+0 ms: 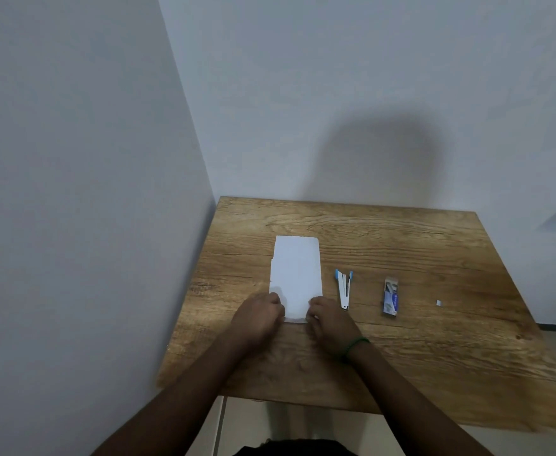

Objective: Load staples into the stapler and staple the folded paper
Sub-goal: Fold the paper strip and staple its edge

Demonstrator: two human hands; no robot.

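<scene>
So the folded paper lies flat near the left-middle of the wooden table, long side running away from me, and I have both hands on its near end. My left hand sits curled on the near left corner and my right hand on the near right corner, fingers bent down onto the sheet. I judge they are pressing it flat or squaring the fold; neither hand is closed around anything, and whether any fingertip has pinched the edge I cannot tell.

Just right of the paper the stapler lies apart from it, white with blue at the far end, its narrow end pointing toward me (within easy reach of the right hand, which I take to be the reason it sits there). Further right, well apart, is the small staple box, and beyond that a tiny white scrap I cannot identify. Loading has not begun, as I read it: the stapler is untouched on the table.

The tabletop is brown wood grain, pushed into a corner of plain pale walls, with a soft shadow on the far one. A green band circles my right wrist.
</scene>
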